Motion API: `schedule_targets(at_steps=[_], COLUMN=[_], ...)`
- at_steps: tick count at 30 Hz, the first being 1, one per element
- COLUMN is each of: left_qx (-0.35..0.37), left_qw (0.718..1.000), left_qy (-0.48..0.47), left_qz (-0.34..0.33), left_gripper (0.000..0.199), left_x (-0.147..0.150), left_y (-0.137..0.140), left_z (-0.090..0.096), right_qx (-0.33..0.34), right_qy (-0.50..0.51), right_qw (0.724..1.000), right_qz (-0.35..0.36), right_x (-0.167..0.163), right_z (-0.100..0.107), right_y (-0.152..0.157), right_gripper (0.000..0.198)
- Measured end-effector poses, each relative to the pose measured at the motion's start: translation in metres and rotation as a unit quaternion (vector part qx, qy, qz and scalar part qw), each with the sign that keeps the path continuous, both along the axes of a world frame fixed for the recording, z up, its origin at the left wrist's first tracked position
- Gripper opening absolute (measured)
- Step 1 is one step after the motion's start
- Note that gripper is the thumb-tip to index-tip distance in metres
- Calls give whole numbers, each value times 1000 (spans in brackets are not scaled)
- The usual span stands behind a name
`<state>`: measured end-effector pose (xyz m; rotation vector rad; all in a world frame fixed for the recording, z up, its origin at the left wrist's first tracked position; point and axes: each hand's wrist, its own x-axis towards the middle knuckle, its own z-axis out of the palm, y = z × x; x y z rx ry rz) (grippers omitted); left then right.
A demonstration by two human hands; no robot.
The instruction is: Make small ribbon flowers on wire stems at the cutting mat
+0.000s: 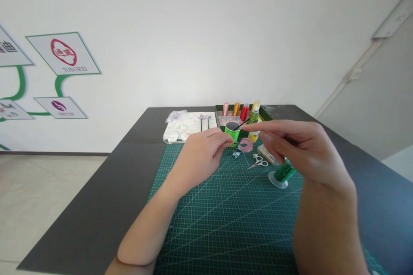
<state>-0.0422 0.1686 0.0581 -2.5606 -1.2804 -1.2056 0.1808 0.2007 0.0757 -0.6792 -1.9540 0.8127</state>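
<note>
My left hand (204, 150) is closed in a pinch, with a tiny green strand (235, 142) showing at its fingertips. Opposite it, my right hand (298, 144) holds its index finger stretched out and its thumb close beneath; anything between them is too small to make out. Behind the fingertips stands a bright green cup (231, 131) with a dark stick (241, 124) in it. A spool of green thread or wire (284, 172) lies tilted under my right hand, partly covered by it. White-handled scissors (259, 161) lie between the hands on the green cutting mat (226, 215).
Beyond the cup is a dark green box (266, 114) with red (244, 112), orange and pink spools. A white tray (174, 131) holds two thin stems with small heads. Pink tape (246, 145) and a clear pack of sticks (267, 154) lie near the scissors. A black table (97, 215) surrounds the mat.
</note>
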Motion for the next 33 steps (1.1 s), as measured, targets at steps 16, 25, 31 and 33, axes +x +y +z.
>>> schedule_targets(at_steps=[16, 25, 31, 33], left_qx=[24, 99, 133, 137], left_qw=[999, 994, 987, 986], left_qy=[5, -37, -78, -85], left_qz=[-41, -7, 39, 49], left_gripper=[18, 16, 18, 17], left_x=[4, -2, -7, -8], left_y=[-9, -12, -10, -9], left_z=[3, 4, 7, 8], right_qx=[-6, -36, -51, -69], right_qy=[-9, -69, -108, -123], right_qw=[998, 997, 988, 982], right_qz=[-55, 4, 101, 129], right_x=[-6, -15, -15, -14], right_z=[-6, -10, -14, -14], right_y=[25, 33, 36, 33], right_gripper=[26, 29, 33, 34])
